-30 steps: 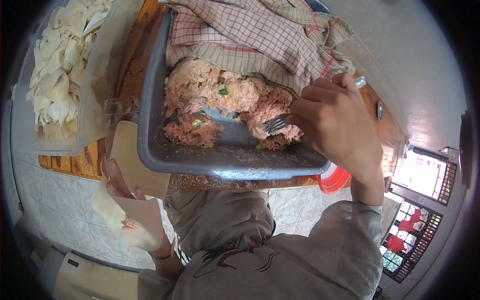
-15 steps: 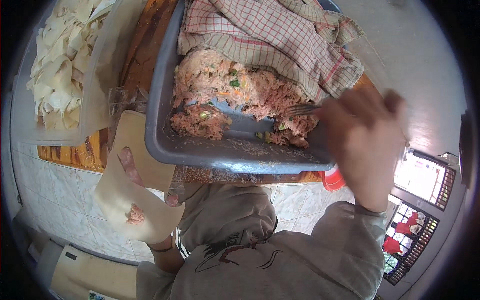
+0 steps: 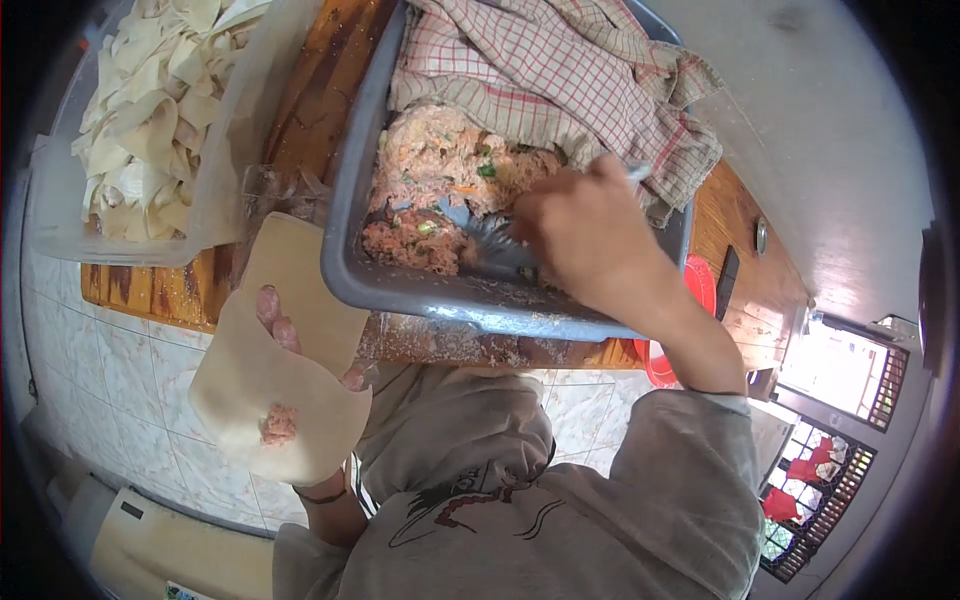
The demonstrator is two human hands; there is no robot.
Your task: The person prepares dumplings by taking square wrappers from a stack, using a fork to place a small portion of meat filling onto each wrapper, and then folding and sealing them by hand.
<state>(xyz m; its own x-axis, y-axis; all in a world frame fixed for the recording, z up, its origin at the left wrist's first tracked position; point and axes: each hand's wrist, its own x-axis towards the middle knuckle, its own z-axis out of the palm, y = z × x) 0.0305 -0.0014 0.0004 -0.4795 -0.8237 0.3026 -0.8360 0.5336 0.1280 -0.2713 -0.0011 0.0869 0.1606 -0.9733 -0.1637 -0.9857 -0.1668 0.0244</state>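
Observation:
In my left hand (image 3: 278,320) are thin pale dough sheets (image 3: 225,385), held past the table's front edge; fingers show over the sheet and the rest of the hand is underneath. A small lump of minced meat filling (image 3: 279,425) lies on the lower part of the top sheet. My right hand (image 3: 585,225) is closed round a metal fork (image 3: 490,240), its tines blurred at the meat. Pink minced filling with green and orange bits (image 3: 440,150) fills part of a grey-blue tub (image 3: 450,312). A checked cloth (image 3: 540,60) covers the tub's far side.
A translucent plastic box (image 3: 225,190) of cut dough wrappers (image 3: 150,140) stands left of the tub on the wooden table (image 3: 310,85). Right of the tub are a red plastic container (image 3: 700,285), a dark flat object (image 3: 728,280) and a small round metal object (image 3: 762,235).
My right hand has moved left and lower into the tub, bringing the fork to the filling. My left hand stays nearly in place with the dough sheets. The view has shifted slightly.

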